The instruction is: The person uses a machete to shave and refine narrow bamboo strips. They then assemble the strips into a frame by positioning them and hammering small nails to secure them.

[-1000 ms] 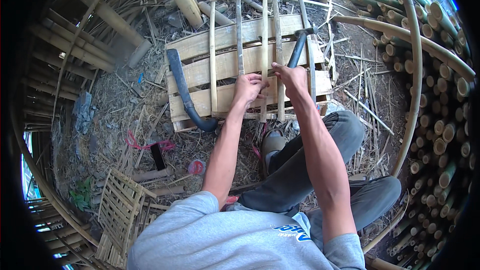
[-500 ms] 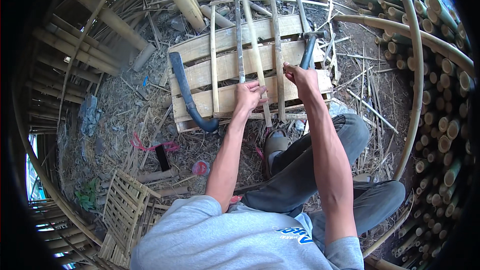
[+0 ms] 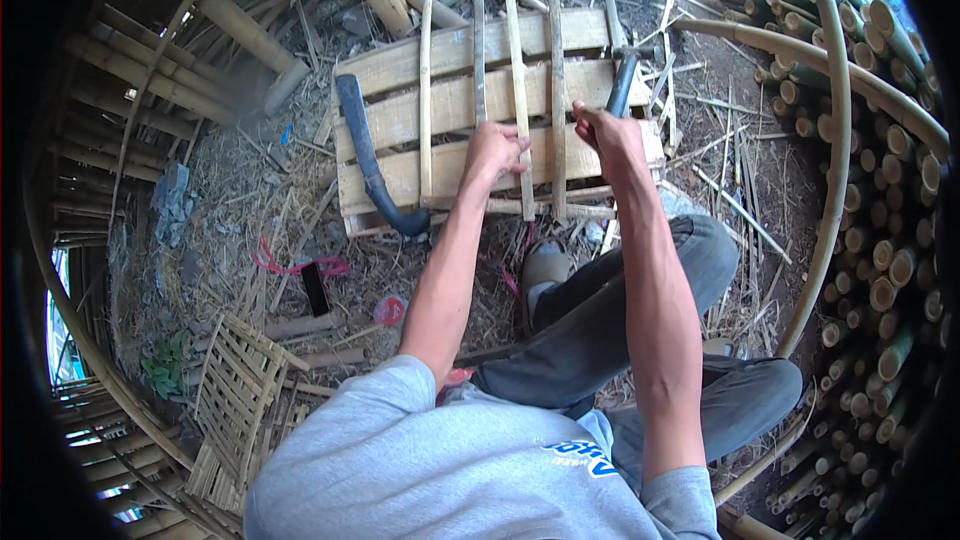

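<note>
Your left hand (image 3: 492,152) grips a thin bamboo strip (image 3: 518,90) on the slatted bamboo panel (image 3: 400,120) at twelve o'clock. Your right hand (image 3: 608,132) is clamped on a neighbouring strip (image 3: 556,60).

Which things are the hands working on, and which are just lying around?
In use:
left hand on a thin bamboo slat
right hand by another slat
bamboo panel beneath them

Lying about:
dark curved blade
hammer
small woven panel
red cord
bamboo pole stack
</note>
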A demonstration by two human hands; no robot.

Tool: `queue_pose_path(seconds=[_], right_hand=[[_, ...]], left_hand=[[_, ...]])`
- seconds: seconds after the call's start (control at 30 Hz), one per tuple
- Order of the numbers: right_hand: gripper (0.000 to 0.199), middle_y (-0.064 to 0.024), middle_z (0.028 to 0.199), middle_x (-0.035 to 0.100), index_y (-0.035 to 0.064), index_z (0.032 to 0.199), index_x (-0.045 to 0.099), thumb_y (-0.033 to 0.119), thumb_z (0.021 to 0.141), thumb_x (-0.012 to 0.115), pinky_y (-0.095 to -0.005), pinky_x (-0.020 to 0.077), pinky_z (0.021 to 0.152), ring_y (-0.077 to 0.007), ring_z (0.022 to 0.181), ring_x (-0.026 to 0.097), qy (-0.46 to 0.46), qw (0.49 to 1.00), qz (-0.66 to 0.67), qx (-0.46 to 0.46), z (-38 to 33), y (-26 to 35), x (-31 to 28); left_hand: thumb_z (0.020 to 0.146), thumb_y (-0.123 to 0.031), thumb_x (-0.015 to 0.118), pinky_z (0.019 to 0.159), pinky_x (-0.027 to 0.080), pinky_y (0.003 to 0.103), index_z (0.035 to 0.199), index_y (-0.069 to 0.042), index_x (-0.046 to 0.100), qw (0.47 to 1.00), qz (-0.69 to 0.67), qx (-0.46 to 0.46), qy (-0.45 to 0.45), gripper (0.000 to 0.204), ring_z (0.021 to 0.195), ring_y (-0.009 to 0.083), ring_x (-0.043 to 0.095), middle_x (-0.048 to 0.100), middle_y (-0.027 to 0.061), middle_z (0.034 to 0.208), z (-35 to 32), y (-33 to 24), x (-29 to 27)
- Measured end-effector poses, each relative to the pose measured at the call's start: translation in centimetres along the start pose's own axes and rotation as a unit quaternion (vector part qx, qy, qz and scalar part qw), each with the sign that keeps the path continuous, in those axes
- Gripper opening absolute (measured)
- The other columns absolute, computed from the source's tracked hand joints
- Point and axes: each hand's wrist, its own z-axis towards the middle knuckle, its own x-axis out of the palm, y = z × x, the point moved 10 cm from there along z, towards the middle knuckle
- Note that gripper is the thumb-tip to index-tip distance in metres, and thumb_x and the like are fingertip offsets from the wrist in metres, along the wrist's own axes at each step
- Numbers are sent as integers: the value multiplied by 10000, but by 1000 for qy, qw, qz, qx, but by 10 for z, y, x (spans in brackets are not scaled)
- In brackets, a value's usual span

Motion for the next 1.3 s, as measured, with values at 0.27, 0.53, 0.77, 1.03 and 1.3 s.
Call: queue_pose_path(seconds=[0.27,0.53,0.77,1.03,1.3], right_hand=[[272,-97,879,671,-94,960,671,130,853,781,-169,575,695,-104,718,635,6,999,-29,31,-5,-4,-8],[267,-88,876,669,-88,946,676,137,849,785,-173,571,697,-102,719,629,24,999,-19,29,-13,-1,3],[279,-100,809,670,-101,903,678,132,814,804,-192,565,641,-114,660,631,19,1000,6,23,-7,0,-9],[285,-95,807,674,-100,900,676,133,812,815,-187,570,639,-102,655,628,20,999,0,28,-8,-1,-9],[276,-104,821,688,-101,880,683,129,807,816,-186,569,638,-107,663,635,13,999,-19,30,-9,2,-17]], left_hand=[[872,-65,718,612,638,298,1196,123,617,1000,12,24,-1,387,776,189,726,719,201,1010,-1,2,-3],[861,-23,717,580,640,303,1186,127,614,997,-61,34,-19,372,786,207,737,727,200,969,8,13,-8],[859,-15,713,558,637,290,1189,118,618,999,-23,4,-27,368,747,193,734,733,179,945,3,2,-1],[878,-2,678,565,636,291,1099,109,668,996,-55,14,-70,247,758,188,733,732,178,910,-9,1,-9],[922,-63,656,599,631,291,1125,66,684,998,58,-7,-1,242,720,165,707,731,124,892,-9,-8,-4]])
